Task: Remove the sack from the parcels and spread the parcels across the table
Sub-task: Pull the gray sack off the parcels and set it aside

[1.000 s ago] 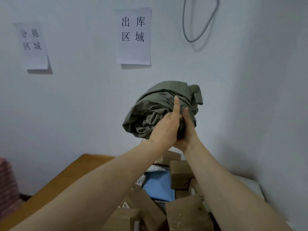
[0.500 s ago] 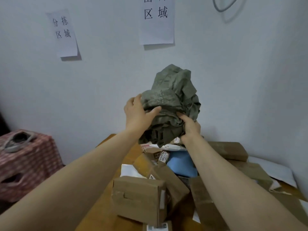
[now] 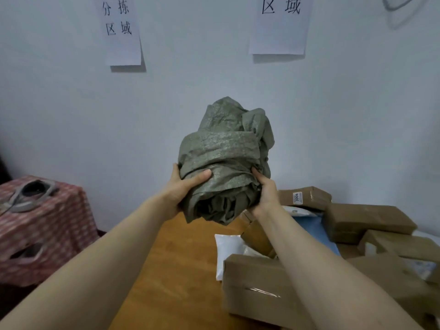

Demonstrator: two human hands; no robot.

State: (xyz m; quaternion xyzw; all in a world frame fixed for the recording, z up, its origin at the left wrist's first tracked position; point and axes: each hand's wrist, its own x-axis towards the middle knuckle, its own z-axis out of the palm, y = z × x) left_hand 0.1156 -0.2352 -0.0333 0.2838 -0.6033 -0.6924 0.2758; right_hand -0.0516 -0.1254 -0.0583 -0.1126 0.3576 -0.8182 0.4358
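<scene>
Head view: we hold the sack [image 3: 223, 158] bundled into a grey-green wad, lifted clear of the table [image 3: 176, 270].

- Left hand [image 3: 183, 189] grips the sack's left flank. The thumb lies across the front folds and the fingers wrap out of sight behind.
- Right hand [image 3: 265, 194] grips the right flank, fingers curled into the creases.
- Parcels [image 3: 366, 220] lie heaped below and to the right of the right-hand fingers. None touches the sack, so we judge the removal done and the sack ready to be put aside.
- Bare wood lies below the left-hand fingers. A cloth-covered stand [image 3: 47, 225] sits further left of them.

Doing it well, as we judge:
- Hold the wad compact, so the loose ends hanging under our fingers don't drag the cartons.
- Set it down well left of the left-hand fingers, not on the wood we need for spreading.
- Release both grips only once it rests.
- Then start with the nearest carton [image 3: 257, 289], beneath the right wrist. The white pouch [image 3: 228, 246] beside it looks soft and may slide.
</scene>
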